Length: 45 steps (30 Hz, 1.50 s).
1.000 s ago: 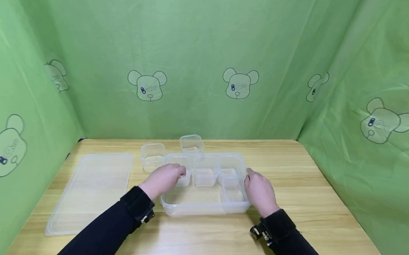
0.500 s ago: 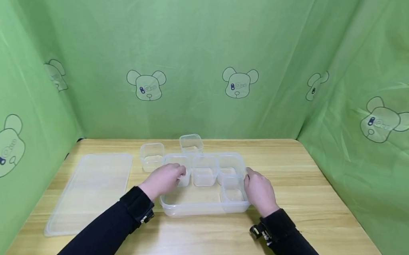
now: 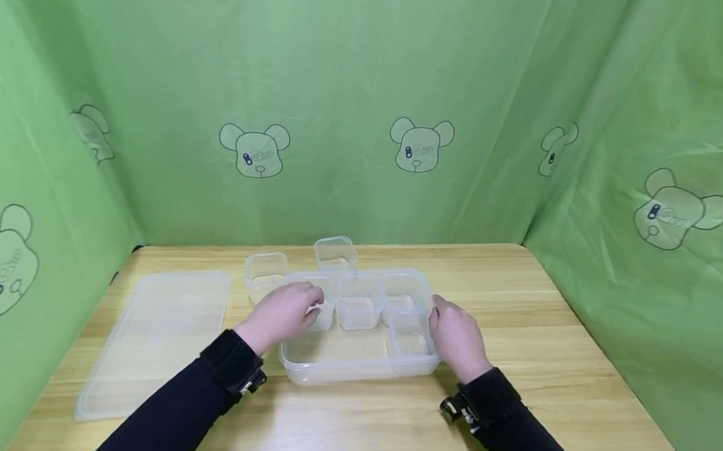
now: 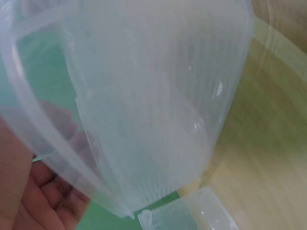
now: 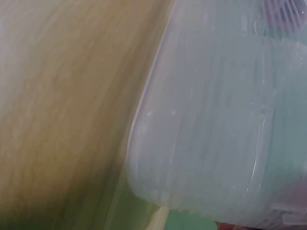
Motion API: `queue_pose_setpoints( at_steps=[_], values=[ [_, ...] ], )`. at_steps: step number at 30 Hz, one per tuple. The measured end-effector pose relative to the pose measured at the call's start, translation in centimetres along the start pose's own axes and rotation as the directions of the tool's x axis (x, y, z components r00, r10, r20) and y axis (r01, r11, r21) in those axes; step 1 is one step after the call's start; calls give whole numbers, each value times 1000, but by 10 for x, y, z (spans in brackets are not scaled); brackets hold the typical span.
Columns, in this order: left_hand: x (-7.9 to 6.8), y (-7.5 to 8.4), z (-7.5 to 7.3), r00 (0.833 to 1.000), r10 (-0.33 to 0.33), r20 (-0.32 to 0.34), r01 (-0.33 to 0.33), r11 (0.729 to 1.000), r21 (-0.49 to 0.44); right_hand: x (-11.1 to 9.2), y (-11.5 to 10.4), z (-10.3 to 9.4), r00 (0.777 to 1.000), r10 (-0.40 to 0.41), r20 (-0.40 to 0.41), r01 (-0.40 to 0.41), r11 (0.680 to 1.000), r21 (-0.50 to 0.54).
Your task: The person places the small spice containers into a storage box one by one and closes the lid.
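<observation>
Left hand (image 3: 283, 311) over rear-left corner of large clear plastic box (image 3: 343, 373); fingers loosely bent, thumb slightly parted, contact unconfirmed. Small clear container (image 3: 324, 319) sits inside box, just below left fingertips. Right hand (image 3: 459, 338) grips box's right rim. Box rests on wooden table (image 3: 345, 433), between hands.

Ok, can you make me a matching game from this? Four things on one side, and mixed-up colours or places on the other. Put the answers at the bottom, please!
Things:
1. right hand
2. flat lid
3. curtain
4. sleeves

Colours and places:
A. green, with bear heads on it
B. at the right edge of the big box
C. black
D. lying on the table, left of the big box

Right pairs: 1-B, 2-D, 3-A, 4-C
</observation>
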<state>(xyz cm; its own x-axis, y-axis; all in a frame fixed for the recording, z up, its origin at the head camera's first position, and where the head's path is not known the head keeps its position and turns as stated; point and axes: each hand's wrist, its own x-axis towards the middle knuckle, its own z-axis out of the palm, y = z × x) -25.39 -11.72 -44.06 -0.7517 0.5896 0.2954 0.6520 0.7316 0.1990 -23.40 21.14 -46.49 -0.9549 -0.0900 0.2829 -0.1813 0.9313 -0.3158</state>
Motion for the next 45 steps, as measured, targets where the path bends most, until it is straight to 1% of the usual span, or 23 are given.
queue_pose_setpoints(
  at_steps=[5, 11, 17, 23, 26, 29, 34, 41, 45],
  values=[
    [-2, -7, -9, 997, -1, -83, 2, 1000, 24, 1, 2, 1, 1000, 1, -5, -1, 1000, -2],
    [-6, -19, -15, 985, -42, -165, 50, 998, 44, 2, 3, 2, 1000, -4, -13, 4, 1000, -8],
    [-12, -33, -14, 973, -115, -201, 128, 991, 50, 0, 2, 4, 1000, -17, -9, 17, 1000, 8],
    [-14, -48, -6, 954, -182, -236, 197, 980, 39, -2, 2, 4, 999, -25, -22, 25, 1000, -5],
    [-14, -55, -4, 946, -236, -222, 247, 969, 25, -2, 3, 4, 999, -27, -34, 26, 1000, -16],
    [-15, -60, -3, 941, -268, -206, 276, 961, 14, -2, 4, 4, 999, -28, -38, 28, 999, -20],
    [-15, -66, 0, 944, -275, -180, 281, 960, 8, -3, 5, 4, 999, -33, -41, 33, 999, -19],
    [-18, -71, 7, 952, -285, -112, 289, 957, 23, -3, 4, 4, 999, -32, -40, 31, 999, -20],
    [-19, -71, 8, 954, -282, -101, 286, 958, 28, -3, 4, 4, 998, -36, -45, 36, 999, -20]
  ],
)
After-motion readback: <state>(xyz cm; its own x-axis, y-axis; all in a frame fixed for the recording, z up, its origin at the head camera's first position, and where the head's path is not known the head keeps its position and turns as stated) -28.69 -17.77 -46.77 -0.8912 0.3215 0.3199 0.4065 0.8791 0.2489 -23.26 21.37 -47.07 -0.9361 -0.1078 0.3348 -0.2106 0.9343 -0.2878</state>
